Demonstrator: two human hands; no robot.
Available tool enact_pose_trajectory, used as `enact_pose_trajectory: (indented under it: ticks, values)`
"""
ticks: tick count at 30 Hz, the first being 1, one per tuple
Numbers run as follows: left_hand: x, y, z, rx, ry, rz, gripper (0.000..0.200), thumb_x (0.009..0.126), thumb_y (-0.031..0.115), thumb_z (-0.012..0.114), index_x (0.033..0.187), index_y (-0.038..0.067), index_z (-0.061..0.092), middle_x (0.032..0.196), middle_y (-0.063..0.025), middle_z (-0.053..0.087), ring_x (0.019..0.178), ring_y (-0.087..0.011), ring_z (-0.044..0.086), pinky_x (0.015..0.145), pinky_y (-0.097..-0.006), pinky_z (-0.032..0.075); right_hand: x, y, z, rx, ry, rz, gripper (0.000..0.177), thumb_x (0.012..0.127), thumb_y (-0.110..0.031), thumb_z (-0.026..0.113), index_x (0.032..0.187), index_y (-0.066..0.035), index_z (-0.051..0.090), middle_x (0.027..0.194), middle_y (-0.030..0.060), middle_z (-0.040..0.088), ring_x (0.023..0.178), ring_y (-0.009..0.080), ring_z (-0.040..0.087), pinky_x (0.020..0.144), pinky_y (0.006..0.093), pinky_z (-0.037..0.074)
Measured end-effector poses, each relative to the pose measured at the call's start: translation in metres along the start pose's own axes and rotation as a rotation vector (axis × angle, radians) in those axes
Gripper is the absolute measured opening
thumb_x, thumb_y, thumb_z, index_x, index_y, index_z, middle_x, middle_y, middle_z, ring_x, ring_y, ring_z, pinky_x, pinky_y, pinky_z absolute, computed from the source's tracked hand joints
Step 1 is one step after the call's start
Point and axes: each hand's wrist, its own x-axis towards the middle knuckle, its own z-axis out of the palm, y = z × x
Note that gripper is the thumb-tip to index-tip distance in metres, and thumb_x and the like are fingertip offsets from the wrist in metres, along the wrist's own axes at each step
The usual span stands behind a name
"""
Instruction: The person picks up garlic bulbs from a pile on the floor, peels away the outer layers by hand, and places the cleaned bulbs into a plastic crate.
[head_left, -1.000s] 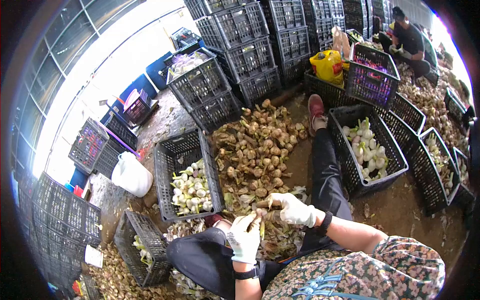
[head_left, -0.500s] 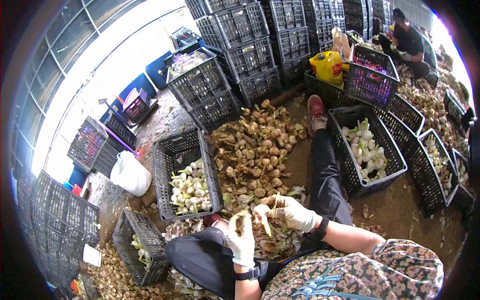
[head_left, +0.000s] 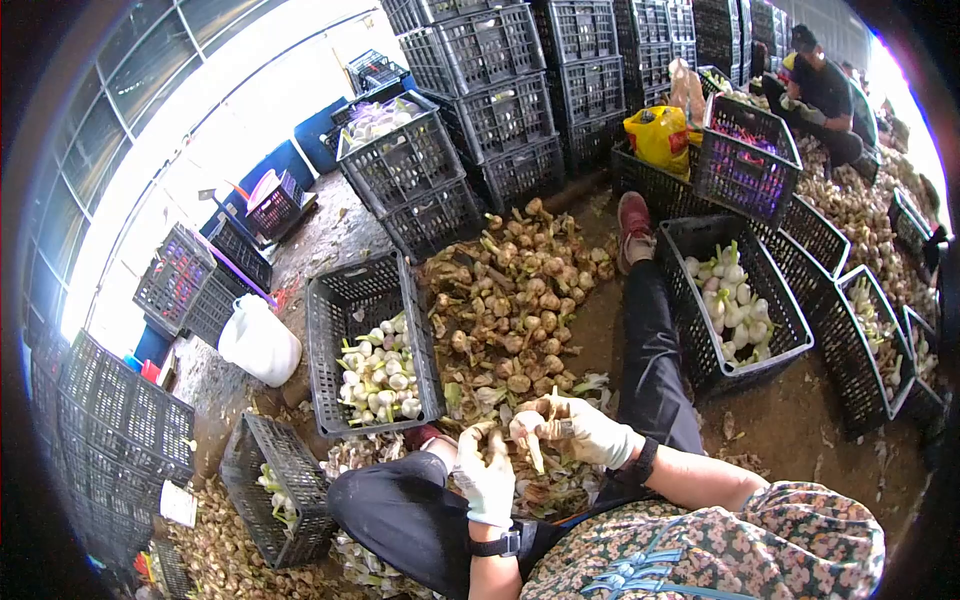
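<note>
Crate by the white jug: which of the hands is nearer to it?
Left. The left hand is just below-right of the crate; the right hand lies farther right, holding a bulb.

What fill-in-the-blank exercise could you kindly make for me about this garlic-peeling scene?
1. The left hand and the right hand, which holds a garlic bulb, both wear ____ gloves.
2. The outstretched foot beside the unpeeled pile wears a ____ shoe.
3. A ____ bag sits beside the stacked crates at the back.
Missing words: white; red; yellow.
</note>
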Motion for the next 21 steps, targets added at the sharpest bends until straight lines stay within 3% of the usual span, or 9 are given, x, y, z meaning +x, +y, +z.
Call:
enact_pose_trajectory:
  ticks: [3, 4, 5, 7, 8, 12, 15, 17, 21]
  values:
    - [0.003, -0.006, -0.002, -0.236, -0.127, -0.067, 0.019, 0.090, 0.004, 0.067, 0.109, -0.002, 0.066, 0.095, -0.0131, 0.071, 0.083, -0.0202, 0.068, 0.076, -0.0314, 0.054, 0.002, 0.003, -0.004, -0.082, 0.034, -0.010, 0.038, 0.094, -0.006, 0.067, 0.129, 0.003, 0.054, 0.117, 0.0092, 0.067, 0.106, 0.0176, 0.064, 0.094, 0.0298, 0.050]
    - [-0.002, 0.007, -0.004, -0.337, -0.182, -0.233, 0.027, 0.087, 0.008, 0.073, 0.111, -0.002, 0.068, 0.099, -0.0148, 0.072, 0.085, -0.0229, 0.069, 0.078, -0.0321, 0.054, 0.004, 0.002, 0.000, -0.165, 0.063, -0.044, 0.034, 0.095, -0.009, 0.066, 0.126, 0.003, 0.058, 0.114, 0.0070, 0.068, 0.103, 0.0138, 0.064, 0.089, 0.0269, 0.051]
    - [-0.001, 0.004, -0.005, -0.338, -0.182, -0.234, 0.027, 0.087, 0.008, 0.073, 0.111, -0.002, 0.068, 0.099, -0.0148, 0.072, 0.085, -0.0229, 0.069, 0.078, -0.0321, 0.054, 0.003, -0.002, 0.002, -0.165, 0.063, -0.043, 0.034, 0.095, -0.009, 0.066, 0.126, 0.003, 0.058, 0.114, 0.0070, 0.068, 0.103, 0.0138, 0.064, 0.089, 0.0269, 0.051]
    - [0.001, 0.001, -0.009, -0.002, -0.300, -0.078, 0.027, 0.083, 0.011, 0.078, 0.105, -0.002, 0.070, 0.098, -0.0155, 0.072, 0.085, -0.0244, 0.069, 0.077, -0.0322, 0.055, -0.001, -0.012, 0.008, -0.481, 0.095, -0.020, 0.032, 0.095, -0.014, 0.068, 0.122, 0.002, 0.061, 0.109, 0.0054, 0.069, 0.098, 0.0104, 0.064, 0.085, 0.0247, 0.051]
    - [0.000, 0.005, -0.010, 0.056, -0.252, 0.015, 0.023, 0.081, 0.011, 0.079, 0.100, -0.001, 0.073, 0.092, -0.0161, 0.071, 0.080, -0.0267, 0.069, 0.074, -0.0331, 0.055, 0.000, -0.014, 0.010, -0.538, 0.092, 0.009, 0.040, 0.091, -0.015, 0.073, 0.125, 0.002, 0.060, 0.108, 0.0050, 0.069, 0.094, 0.0113, 0.063, 0.088, 0.0289, 0.051]
    - [0.002, 0.027, -0.012, 0.143, -0.247, 0.120, 0.020, 0.081, 0.010, 0.078, 0.097, -0.001, 0.072, 0.084, -0.0156, 0.071, 0.075, -0.0291, 0.068, 0.070, -0.0349, 0.055, -0.003, -0.018, 0.019, -0.551, 0.086, -0.027, 0.039, 0.092, -0.017, 0.072, 0.124, 0.002, 0.061, 0.107, 0.0046, 0.069, 0.095, 0.0116, 0.063, 0.088, 0.0295, 0.051]
    - [0.002, 0.038, -0.010, 0.235, -0.212, 0.186, 0.015, 0.081, 0.010, 0.077, 0.091, 0.000, 0.072, 0.079, -0.0147, 0.069, 0.071, -0.0303, 0.067, 0.068, -0.0369, 0.055, -0.003, -0.019, 0.022, -0.803, 0.145, -0.141, 0.033, 0.093, -0.020, 0.072, 0.119, -0.001, 0.065, 0.104, 0.0041, 0.070, 0.095, 0.0106, 0.062, 0.085, 0.0287, 0.051]
    - [0.002, 0.029, -0.004, 0.257, -0.070, 0.350, 0.012, 0.081, 0.010, 0.077, 0.087, 0.002, 0.071, 0.079, -0.0142, 0.069, 0.071, -0.0306, 0.067, 0.067, -0.0384, 0.054, -0.002, -0.020, 0.023, -0.942, 0.180, -0.150, 0.034, 0.092, -0.021, 0.073, 0.119, -0.002, 0.065, 0.103, 0.0040, 0.069, 0.096, 0.0106, 0.061, 0.086, 0.0287, 0.050]
    - [0.001, 0.026, -0.001, 0.272, -0.034, 0.345, 0.012, 0.079, 0.009, 0.076, 0.086, 0.003, 0.069, 0.080, -0.0140, 0.069, 0.072, -0.0314, 0.067, 0.067, -0.0396, 0.054, 0.001, -0.013, 0.021, -0.898, 0.193, -0.195, 0.035, 0.091, -0.021, 0.075, 0.118, -0.002, 0.065, 0.104, 0.0038, 0.069, 0.095, 0.0100, 0.060, 0.087, 0.0281, 0.049]
